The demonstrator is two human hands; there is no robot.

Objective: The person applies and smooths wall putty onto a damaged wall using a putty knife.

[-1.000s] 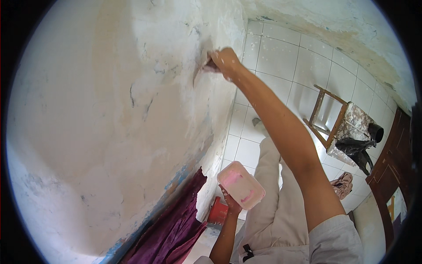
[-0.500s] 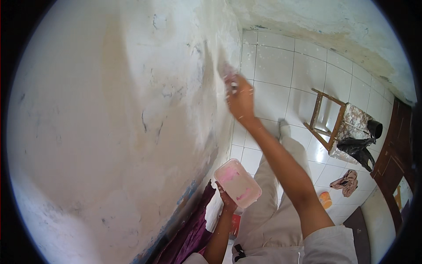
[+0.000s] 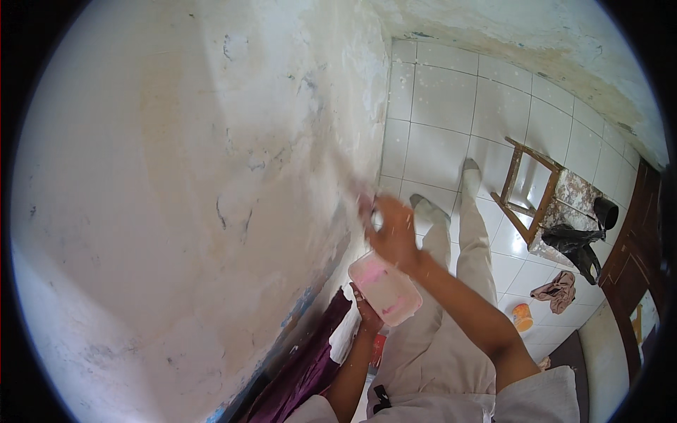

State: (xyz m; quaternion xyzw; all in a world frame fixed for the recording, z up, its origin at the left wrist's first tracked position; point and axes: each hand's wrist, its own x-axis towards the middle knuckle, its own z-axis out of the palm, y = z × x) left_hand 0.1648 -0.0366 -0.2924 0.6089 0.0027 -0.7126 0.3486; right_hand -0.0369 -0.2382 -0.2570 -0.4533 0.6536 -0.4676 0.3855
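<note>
Patched, stained wall (image 3: 176,211) occupies my feed to the left of both grips. Right hand (image 3: 391,227): fingers curled together, clamped, as far as motion blur lets me judge, on a thin tool (image 3: 350,182) that angles up and left from the fingertips; I cannot tell whether it touches the wall. Left hand (image 3: 367,316): below the right, fingers clamped on the left side of a shallow rectangular tub (image 3: 386,287), pale with pink smears inside. I locate this tub just beneath the right hand. Below and left of the left hand, I register a purple cloth (image 3: 310,374). Well right of both grips, over white floor tiles (image 3: 441,92), I log a spattered wooden stool (image 3: 572,189) bearing a black bag (image 3: 575,243); nearer the lower edge, a crumpled brownish cloth (image 3: 557,291) and an orange container (image 3: 522,317).
</note>
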